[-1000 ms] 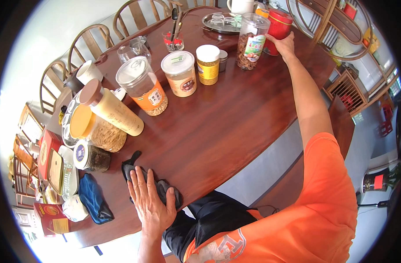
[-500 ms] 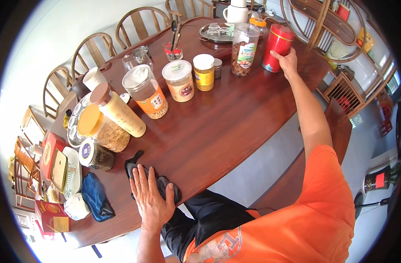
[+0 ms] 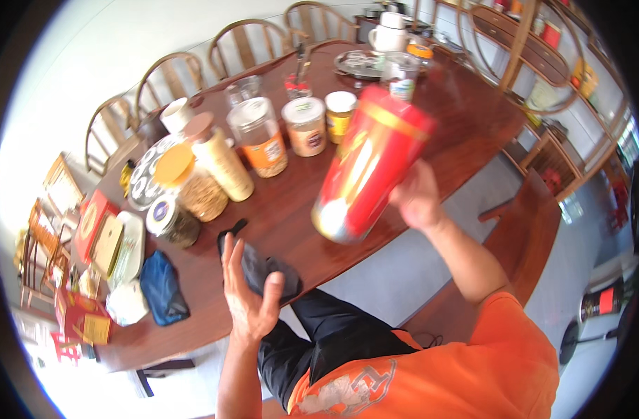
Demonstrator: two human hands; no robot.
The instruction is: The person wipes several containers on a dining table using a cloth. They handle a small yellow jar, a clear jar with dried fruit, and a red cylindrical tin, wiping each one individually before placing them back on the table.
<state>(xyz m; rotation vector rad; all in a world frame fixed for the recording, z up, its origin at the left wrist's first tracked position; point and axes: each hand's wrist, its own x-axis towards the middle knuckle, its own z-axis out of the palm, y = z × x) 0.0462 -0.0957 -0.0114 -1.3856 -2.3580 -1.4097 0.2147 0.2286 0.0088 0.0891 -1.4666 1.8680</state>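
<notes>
A tall red canister (image 3: 370, 167) with gold bands tilts in the air above the table's front edge, blurred by motion. My right hand (image 3: 418, 199) grips it from the right; the fingers behind it are hidden. My left hand (image 3: 248, 299) is empty, its fingers stretched out and thumb apart. It hovers beside a dark grey cloth pouch (image 3: 281, 274) on the table's near edge. Behind the canister, a clear jar (image 3: 401, 73) is partly covered.
Along the dark red wooden table (image 3: 291, 223) stand an orange-labelled jar (image 3: 258, 140), a white-lidded tub (image 3: 305, 127), a brown-capped bottle (image 3: 218, 157) and an orange-lidded jar (image 3: 193, 185). A blue pouch (image 3: 163, 288) lies at left. A bench (image 3: 518, 234) stands at right.
My right hand has lifted the red canister off the table's far right and brought it nearer and to the left. My left hand has risen off the dark grey pouch. The view has shifted.
</notes>
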